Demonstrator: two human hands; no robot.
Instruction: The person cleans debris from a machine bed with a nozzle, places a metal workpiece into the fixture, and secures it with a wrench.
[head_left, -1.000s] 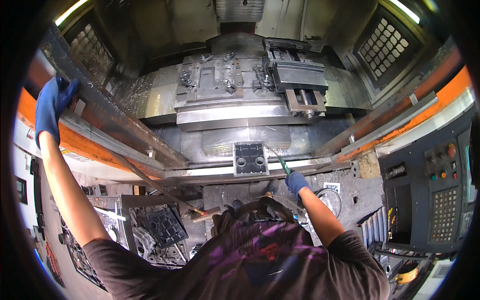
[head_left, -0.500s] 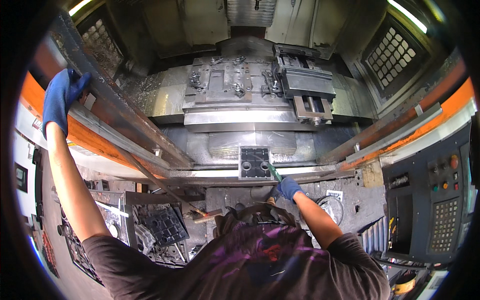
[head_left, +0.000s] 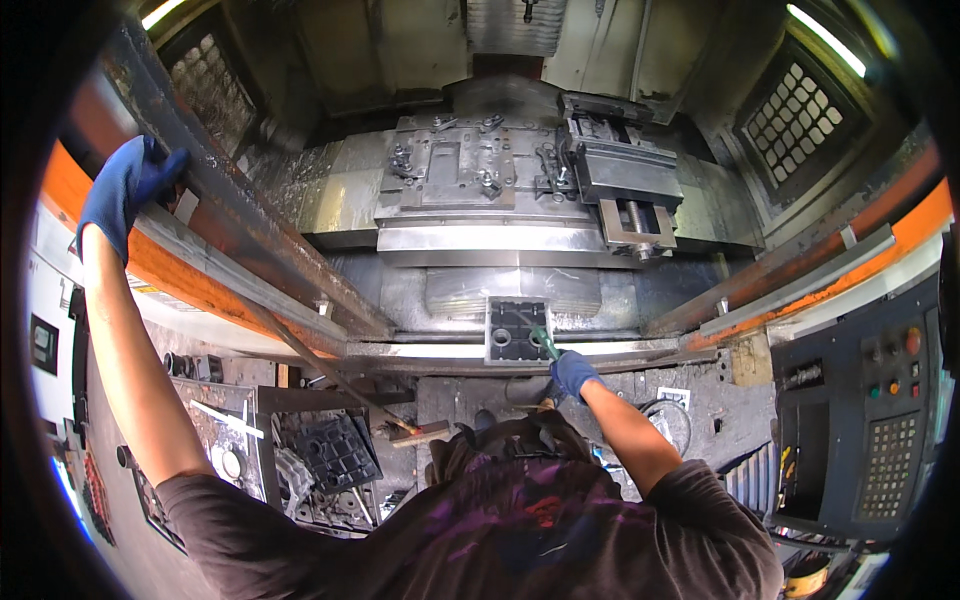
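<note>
Machine-shop clutter surrounds me below. Nearest, my right hand (head_left: pixel 573 372) is clenched around a green-handled tool (head_left: pixel 543 341) touching the dark square block (head_left: pixel 517 331) on the machine's sill. Farther off, my left hand (head_left: pixel 125 190) grips the door frame (head_left: pixel 240 225).

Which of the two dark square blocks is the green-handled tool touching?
The upper block, on the machine's front ledge; the right hand holds the tool against it. The other block lies lower left.
</note>
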